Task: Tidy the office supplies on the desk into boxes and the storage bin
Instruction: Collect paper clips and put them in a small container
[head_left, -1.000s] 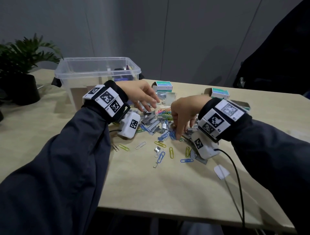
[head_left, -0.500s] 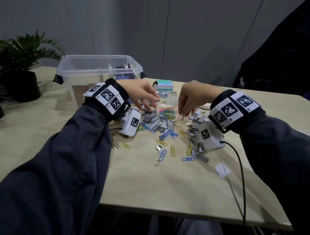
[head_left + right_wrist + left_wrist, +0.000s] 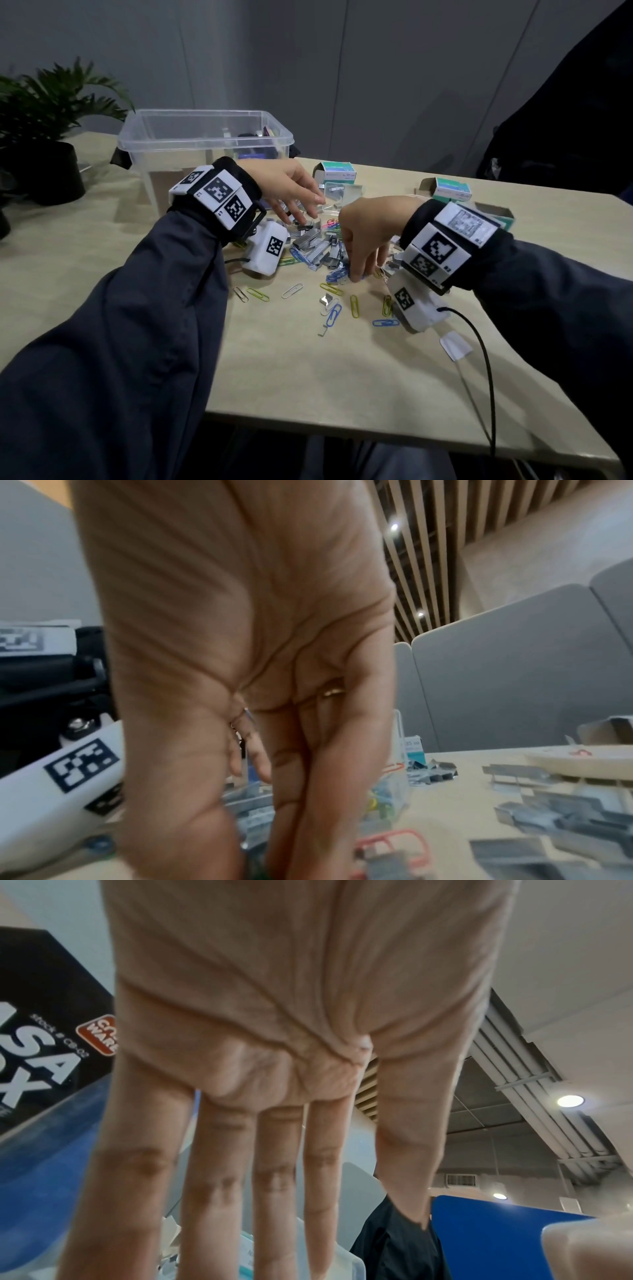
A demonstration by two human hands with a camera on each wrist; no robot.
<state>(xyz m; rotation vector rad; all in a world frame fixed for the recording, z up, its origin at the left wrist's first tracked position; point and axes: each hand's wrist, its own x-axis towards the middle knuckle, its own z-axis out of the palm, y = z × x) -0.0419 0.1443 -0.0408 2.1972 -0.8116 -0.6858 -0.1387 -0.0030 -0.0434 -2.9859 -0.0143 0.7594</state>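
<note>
Directly under right hand (image 3: 368,236) (fingertips down): paper clips (image 3: 337,275).

Shiny metal staple strips (image 3: 310,245), clear glossy plastic bin (image 3: 205,137), matt pale wood-look desk (image 3: 325,370), cardboard boxes (image 3: 337,172).

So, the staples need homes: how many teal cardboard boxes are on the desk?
3. First box beyond the left hand, beside the storage bin; second box further right; third box just nearer, partly hidden behind the right wristband. Others may be hidden.
</note>
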